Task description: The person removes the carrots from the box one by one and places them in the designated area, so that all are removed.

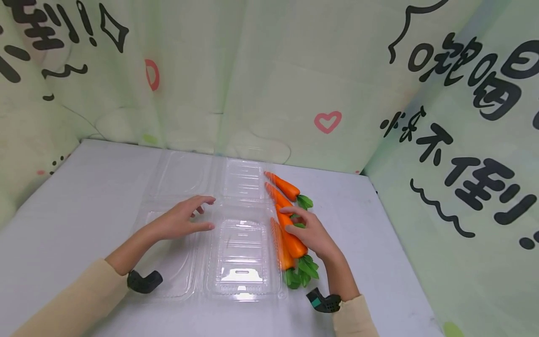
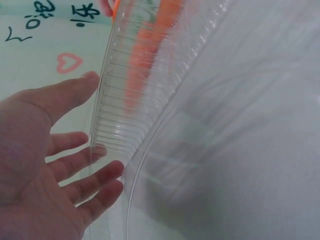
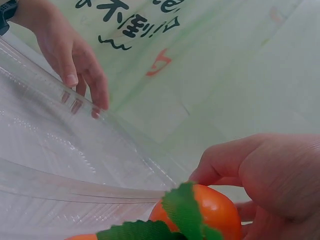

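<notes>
Several orange carrots with green leaves lie in a row along the right side of a clear plastic clamshell box (image 1: 242, 285), which is spread open. My right hand (image 1: 309, 231) holds a carrot (image 1: 295, 247), its thumb and fingers around the upper side. That carrot's rounded end (image 3: 220, 210) and leaves show in the right wrist view. Beside it, a lower carrot (image 1: 276, 238) appears partly behind the box's clear edge. My left hand (image 1: 178, 220) is at the box's left side, fingers apart and holding nothing; in the left wrist view, its fingertips (image 2: 116, 170) are at the clear wall.
Another clear plastic box (image 1: 177, 285) lies open on the left, partly beneath my left forearm. An upper carrot (image 1: 288, 188) lies toward the table's back. The white table (image 1: 84, 210) is bounded by a pale green printed curtain (image 1: 269, 70) behind and at the sides.
</notes>
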Demonstrator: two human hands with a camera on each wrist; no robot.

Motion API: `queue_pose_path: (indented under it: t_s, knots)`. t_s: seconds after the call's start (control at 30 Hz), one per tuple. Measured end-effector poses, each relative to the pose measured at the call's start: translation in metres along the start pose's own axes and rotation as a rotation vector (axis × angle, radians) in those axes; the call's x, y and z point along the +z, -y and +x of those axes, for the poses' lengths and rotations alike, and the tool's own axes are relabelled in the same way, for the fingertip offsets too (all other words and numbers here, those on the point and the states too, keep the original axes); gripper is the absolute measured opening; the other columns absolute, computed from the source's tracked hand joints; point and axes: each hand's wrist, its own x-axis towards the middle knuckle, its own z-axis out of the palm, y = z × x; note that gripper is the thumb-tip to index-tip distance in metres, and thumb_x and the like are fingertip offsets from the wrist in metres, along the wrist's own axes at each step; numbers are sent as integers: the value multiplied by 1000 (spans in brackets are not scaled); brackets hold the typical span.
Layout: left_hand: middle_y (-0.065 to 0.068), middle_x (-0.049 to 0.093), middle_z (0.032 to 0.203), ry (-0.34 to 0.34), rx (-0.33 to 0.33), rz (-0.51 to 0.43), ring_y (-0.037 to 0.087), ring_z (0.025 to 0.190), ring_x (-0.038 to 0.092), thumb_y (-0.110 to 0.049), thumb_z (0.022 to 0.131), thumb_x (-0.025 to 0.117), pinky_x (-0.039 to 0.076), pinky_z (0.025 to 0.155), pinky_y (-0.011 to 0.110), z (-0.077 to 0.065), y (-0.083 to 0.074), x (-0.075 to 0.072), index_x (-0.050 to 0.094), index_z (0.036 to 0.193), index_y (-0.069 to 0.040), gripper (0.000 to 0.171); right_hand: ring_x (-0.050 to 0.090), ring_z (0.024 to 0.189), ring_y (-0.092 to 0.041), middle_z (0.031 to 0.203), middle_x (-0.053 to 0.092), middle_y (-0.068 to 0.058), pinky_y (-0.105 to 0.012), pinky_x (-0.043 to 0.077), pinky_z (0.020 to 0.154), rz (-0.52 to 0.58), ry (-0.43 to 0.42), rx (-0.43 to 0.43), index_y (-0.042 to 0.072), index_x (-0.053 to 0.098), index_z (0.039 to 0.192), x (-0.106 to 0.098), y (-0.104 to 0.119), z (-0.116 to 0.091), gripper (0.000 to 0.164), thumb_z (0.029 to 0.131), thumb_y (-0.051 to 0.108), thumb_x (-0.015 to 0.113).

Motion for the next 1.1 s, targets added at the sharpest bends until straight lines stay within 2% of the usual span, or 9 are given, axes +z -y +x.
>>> queue_pose_path:
  t_s: [1.1]
  knots:
    - [15, 51, 138, -9, -17, 19, 28, 113, 56, -38, 86, 71, 51, 94, 47, -1, 1, 1, 41, 144, -8, 72, 51, 115, -34, 141, 47, -11, -41, 56, 86, -30, -33, 69, 20, 61, 125, 1, -22, 2, 35, 92, 7, 61]
